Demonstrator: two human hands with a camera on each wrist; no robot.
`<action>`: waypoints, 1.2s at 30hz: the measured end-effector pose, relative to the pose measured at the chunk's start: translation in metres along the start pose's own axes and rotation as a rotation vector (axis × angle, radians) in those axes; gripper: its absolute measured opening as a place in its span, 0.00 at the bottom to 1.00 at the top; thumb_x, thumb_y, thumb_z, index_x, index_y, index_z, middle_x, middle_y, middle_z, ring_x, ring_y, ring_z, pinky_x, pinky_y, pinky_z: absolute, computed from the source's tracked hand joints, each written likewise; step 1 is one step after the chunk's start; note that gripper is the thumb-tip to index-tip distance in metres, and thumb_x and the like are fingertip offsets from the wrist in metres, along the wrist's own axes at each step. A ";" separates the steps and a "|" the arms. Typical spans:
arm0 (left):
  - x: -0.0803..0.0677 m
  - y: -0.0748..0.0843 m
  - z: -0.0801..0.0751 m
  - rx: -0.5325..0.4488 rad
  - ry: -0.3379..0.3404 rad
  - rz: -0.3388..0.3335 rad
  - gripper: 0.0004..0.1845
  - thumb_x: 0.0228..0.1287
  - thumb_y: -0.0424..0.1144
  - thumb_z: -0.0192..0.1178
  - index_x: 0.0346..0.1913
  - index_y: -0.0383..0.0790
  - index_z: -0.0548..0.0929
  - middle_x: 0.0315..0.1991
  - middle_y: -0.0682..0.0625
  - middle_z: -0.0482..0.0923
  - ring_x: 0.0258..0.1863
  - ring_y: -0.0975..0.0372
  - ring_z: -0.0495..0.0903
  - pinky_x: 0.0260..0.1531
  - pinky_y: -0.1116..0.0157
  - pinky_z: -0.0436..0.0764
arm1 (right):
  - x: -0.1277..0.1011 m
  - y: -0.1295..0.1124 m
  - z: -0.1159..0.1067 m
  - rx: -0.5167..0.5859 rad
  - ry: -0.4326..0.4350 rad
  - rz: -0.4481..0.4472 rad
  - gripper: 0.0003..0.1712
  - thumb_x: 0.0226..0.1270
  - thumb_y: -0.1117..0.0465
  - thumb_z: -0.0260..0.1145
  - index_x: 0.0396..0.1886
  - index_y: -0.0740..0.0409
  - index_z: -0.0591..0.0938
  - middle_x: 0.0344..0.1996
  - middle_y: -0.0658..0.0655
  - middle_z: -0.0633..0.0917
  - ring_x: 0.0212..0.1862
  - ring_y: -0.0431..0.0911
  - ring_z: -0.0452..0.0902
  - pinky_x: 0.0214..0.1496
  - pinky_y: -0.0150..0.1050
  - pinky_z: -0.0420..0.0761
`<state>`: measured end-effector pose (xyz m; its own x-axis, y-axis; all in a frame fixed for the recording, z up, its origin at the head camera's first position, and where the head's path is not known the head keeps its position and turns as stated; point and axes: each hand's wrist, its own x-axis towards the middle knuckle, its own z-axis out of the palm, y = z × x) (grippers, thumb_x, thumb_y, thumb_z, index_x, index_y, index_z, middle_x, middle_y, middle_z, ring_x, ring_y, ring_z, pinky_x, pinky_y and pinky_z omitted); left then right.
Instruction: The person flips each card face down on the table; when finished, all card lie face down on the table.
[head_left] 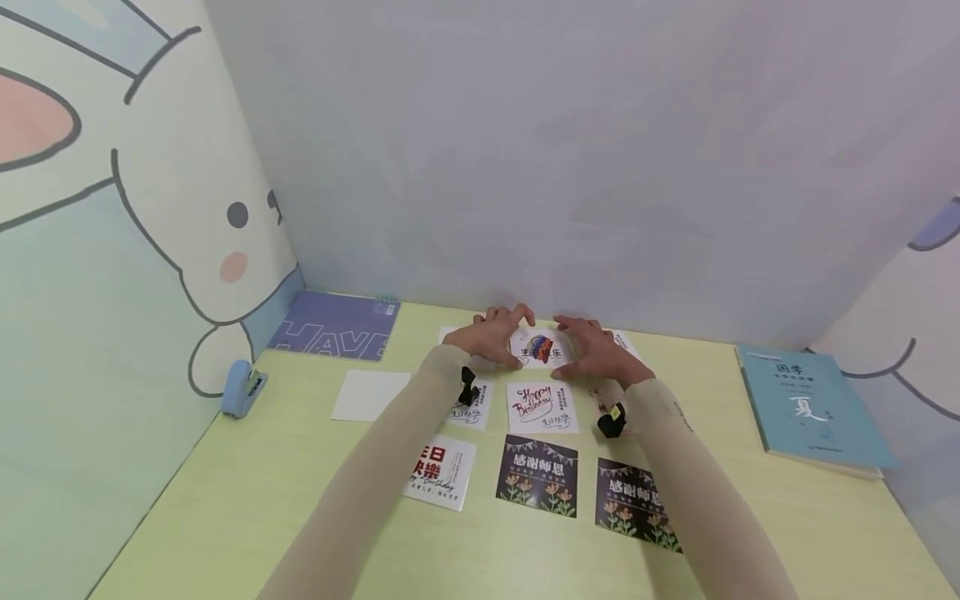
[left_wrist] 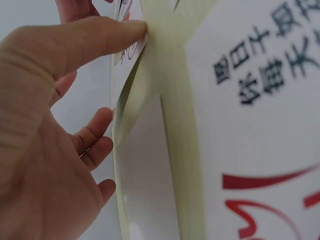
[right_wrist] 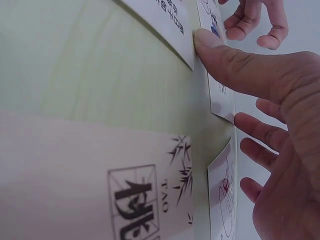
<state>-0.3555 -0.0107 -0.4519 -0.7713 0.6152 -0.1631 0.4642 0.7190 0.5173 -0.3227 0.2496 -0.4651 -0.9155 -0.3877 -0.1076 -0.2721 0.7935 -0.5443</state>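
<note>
A white card with a red and blue picture (head_left: pixel 538 348) lies flat in the far row of a grid of cards on the pale green table (head_left: pixel 247 500). My left hand (head_left: pixel 491 333) and right hand (head_left: pixel 596 350) flank it. The left thumb (left_wrist: pixel 100 37) presses the card's near corner (left_wrist: pixel 127 55), and the other left fingers (left_wrist: pixel 95 135) hang loosely by its slightly raised left edge. On the other side, the right thumb (right_wrist: pixel 215 47) presses the near right corner of the card (right_wrist: pixel 221 97), with the right fingers (right_wrist: pixel 260 132) spread beyond it.
Nearer rows hold a "Happy Birthday" card (head_left: pixel 542 407), two dark flower cards (head_left: pixel 537 473) (head_left: pixel 633 500) and a red-lettered card (head_left: pixel 441 471). A blank white card (head_left: pixel 371 394), a purple mat (head_left: pixel 333 333) and a small blue device (head_left: pixel 242 387) lie left. A blue book (head_left: pixel 813 408) lies right. Walls close three sides.
</note>
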 end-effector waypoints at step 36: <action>-0.006 -0.007 0.000 -0.038 0.009 0.030 0.43 0.64 0.46 0.76 0.74 0.57 0.60 0.69 0.42 0.69 0.65 0.49 0.63 0.65 0.47 0.59 | -0.004 0.013 -0.013 0.073 0.039 -0.044 0.65 0.56 0.58 0.85 0.88 0.43 0.55 0.76 0.59 0.72 0.72 0.61 0.67 0.73 0.69 0.72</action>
<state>-0.3537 -0.0193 -0.4549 -0.7614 0.6330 -0.1397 0.4702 0.6877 0.5532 -0.3262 0.2672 -0.4608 -0.9144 -0.4016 -0.0510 -0.2907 0.7392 -0.6075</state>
